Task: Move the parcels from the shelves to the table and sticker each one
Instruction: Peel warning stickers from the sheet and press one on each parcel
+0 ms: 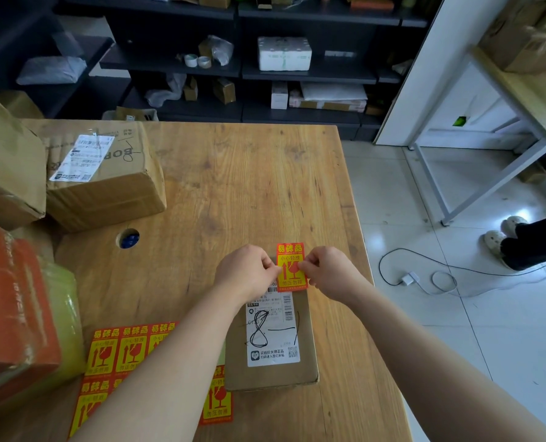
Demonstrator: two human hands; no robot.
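A flat brown cardboard parcel [303,362] with a white shipping label lies on the wooden table [233,186] in front of me. Over its far end I hold a red and yellow fragile sticker [292,263]. My left hand [249,272] pinches the sticker's left edge, and my right hand [325,271] pinches its right edge. A sheet of the same stickers [118,355] lies on the table under my left forearm, partly hidden by it.
Two large cardboard boxes [105,177] stand at the table's far left, and an orange and a yellow-green wrapped parcel [19,314] sit at the near left. Dark shelves [265,71] with more parcels line the back. A person's feet [504,237] and cables are on the floor to the right.
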